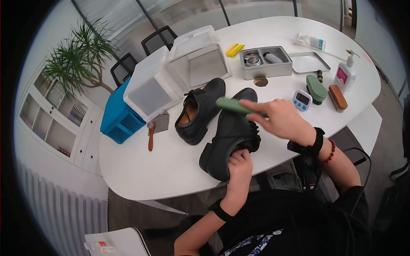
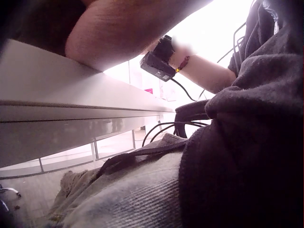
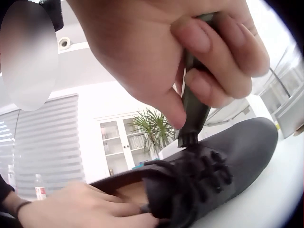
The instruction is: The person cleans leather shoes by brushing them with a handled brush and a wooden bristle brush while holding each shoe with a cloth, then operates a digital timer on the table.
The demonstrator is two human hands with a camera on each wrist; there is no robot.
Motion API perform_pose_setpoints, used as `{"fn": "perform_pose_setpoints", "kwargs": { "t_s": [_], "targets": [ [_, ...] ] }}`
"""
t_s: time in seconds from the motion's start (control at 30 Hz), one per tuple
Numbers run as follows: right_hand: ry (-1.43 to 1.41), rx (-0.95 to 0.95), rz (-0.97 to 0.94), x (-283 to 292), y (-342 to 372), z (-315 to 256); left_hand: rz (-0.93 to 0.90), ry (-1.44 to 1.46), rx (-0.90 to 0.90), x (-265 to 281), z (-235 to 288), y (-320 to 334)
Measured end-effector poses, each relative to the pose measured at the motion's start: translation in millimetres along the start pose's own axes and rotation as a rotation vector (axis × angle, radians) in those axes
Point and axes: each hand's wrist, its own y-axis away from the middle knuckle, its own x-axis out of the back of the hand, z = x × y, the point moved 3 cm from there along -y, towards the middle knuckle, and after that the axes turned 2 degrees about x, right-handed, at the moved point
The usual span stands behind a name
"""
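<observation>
A black lace-up shoe [image 1: 224,141] lies tilted on the white table, its heel toward the person. My left hand [image 1: 240,168] grips it at the opening, the fingers reaching partly inside. In my right hand [image 1: 284,119] is a green-handled brush [image 1: 232,106], held over the front of that shoe. Seen from the right wrist, curled fingers wrap the brush handle [image 3: 194,111], and its dark bristles [image 3: 188,140] are right at the laces [image 3: 216,168]. The matching shoe [image 1: 207,106] stands just to the left. The left wrist view shows neither shoe nor brush.
Left of the shoes are a small wooden-handled brush [image 1: 151,136], a grey cloth [image 1: 161,123], a clear bin [image 1: 149,81] and a blue box [image 1: 121,113]. Farther back sits a metal tin [image 1: 269,70]. On the right are a timer [image 1: 302,100], more brushes [image 1: 337,98] and a pump bottle [image 1: 345,74].
</observation>
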Motion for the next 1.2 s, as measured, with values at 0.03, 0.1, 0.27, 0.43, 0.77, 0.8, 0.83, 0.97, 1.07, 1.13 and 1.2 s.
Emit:
{"fn": "perform_pose_setpoints", "kwargs": {
  "t_s": [0.03, 0.1, 0.27, 0.43, 0.77, 0.8, 0.83, 0.97, 1.07, 1.13, 1.2],
  "targets": [
    [0.084, -0.039, 0.091, 1.2, -2.0, 7.0, 0.010, -0.006, -0.003, 1.7, -0.6, -1.0],
    [0.027, -0.096, 0.124, 2.6, -6.1, 16.5, 0.003, -0.024, 0.002, -0.1, -1.2, 1.4],
    [-0.159, 0.012, -0.047, 11.8, 6.3, -23.3, 0.022, -0.010, 0.008, 0.4, 0.3, -0.1],
    [-0.145, 0.071, -0.227, 10.5, 15.2, -43.7, 0.039, 0.030, -0.026, -1.6, 0.9, 2.3],
    [-0.020, -0.165, 0.101, 3.8, -6.5, 37.3, 0.034, -0.023, -0.013, 0.4, -1.4, 0.6],
    [-0.011, -0.106, 0.129, 5.8, -5.4, 29.7, 0.043, -0.019, -0.006, 0.6, -0.2, -0.1],
    [-0.006, -0.119, 0.099, 7.4, -1.7, 16.1, 0.051, -0.011, -0.004, 0.7, 1.3, -0.7],
    [-0.236, 0.089, -0.085, 1.6, 11.3, -26.8, 0.013, -0.045, 0.003, -1.1, 0.9, 0.0],
    [-0.245, 0.106, -0.222, 6.0, 15.7, -44.9, 0.035, -0.005, -0.005, -1.2, 0.2, 1.9],
    [-0.176, 0.118, -0.210, 4.9, 14.6, -40.9, 0.030, 0.019, 0.004, -0.6, 0.1, 1.8],
    [-0.159, 0.078, -0.160, -2.3, 7.7, -19.8, 0.024, 0.000, 0.005, -0.3, -0.3, 1.1]
  ]
}}
